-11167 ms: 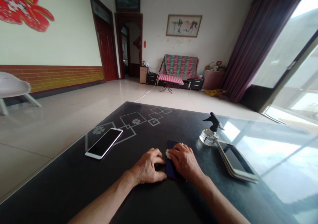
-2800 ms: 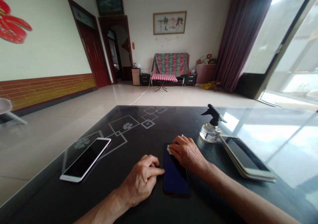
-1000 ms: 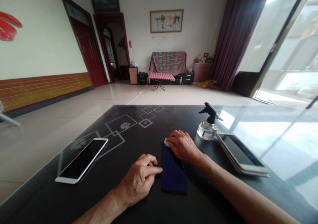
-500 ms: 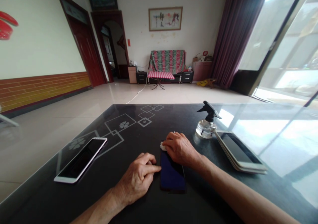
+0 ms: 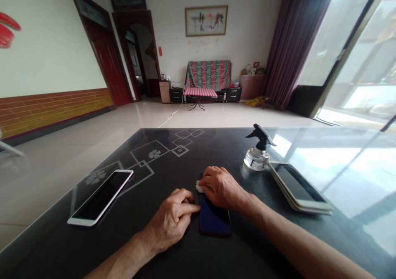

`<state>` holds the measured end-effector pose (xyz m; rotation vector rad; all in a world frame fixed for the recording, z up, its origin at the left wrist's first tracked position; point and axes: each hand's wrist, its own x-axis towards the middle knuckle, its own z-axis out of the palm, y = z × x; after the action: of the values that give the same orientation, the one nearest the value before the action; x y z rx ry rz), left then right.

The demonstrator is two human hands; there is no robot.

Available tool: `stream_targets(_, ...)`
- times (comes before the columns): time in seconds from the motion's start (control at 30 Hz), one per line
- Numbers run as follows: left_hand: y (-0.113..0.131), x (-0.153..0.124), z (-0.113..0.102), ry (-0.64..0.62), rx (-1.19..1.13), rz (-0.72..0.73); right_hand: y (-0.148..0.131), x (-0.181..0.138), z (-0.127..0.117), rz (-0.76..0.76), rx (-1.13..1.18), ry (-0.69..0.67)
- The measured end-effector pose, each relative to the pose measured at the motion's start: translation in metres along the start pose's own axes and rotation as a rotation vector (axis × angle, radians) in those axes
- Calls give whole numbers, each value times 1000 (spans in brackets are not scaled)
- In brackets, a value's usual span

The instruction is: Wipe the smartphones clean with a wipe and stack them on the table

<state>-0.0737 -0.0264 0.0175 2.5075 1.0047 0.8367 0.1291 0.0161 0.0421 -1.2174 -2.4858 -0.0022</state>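
A dark phone [image 5: 215, 223] with a bluish screen lies on the black table in front of me. My right hand [image 5: 220, 188] is over its upper part, fingers pinched on a crumpled white tissue [image 5: 199, 186] at the phone's upper left edge. Much of the tissue is hidden under the fingers. At the phone's left side is my left hand [image 5: 173, 219], its index finger stretched out to touch the edge and the other fingers curled in. I see nothing in that hand.
A white phone [image 5: 100, 198] lies to the left. On the right are a clear spray bottle [image 5: 256, 158] with a black trigger head and a stack of phones [image 5: 300, 186]. The glossy table [image 5: 167, 163] ends at a far edge, with tiled floor beyond.
My right hand has shifted slightly left and down with the tissue, which now reaches past the phone's left edge. My left hand stays almost in place.
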Motion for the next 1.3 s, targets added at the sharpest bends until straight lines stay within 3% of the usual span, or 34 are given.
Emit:
stream_targets(0.27, 0, 0, 0, 14, -1, 3, 29, -3, -22, 85, 37, -143)
stream_targets(0.5, 0, 1, 0, 10, -9, 8, 6, 1, -11, -25, -6, -94)
stream_targets(0.8, 0, 1, 1, 10, -10, 8, 25, 0, -10, 94, -35, -43)
stream_targets(1.03, -2, 0, 1, 4, -31, 14, 4, -1, -20, -41, 70, -190)
stream_targets(1.3, -1, 0, 1, 3, -9, 14, 18, 1, -13, 23, -18, -83)
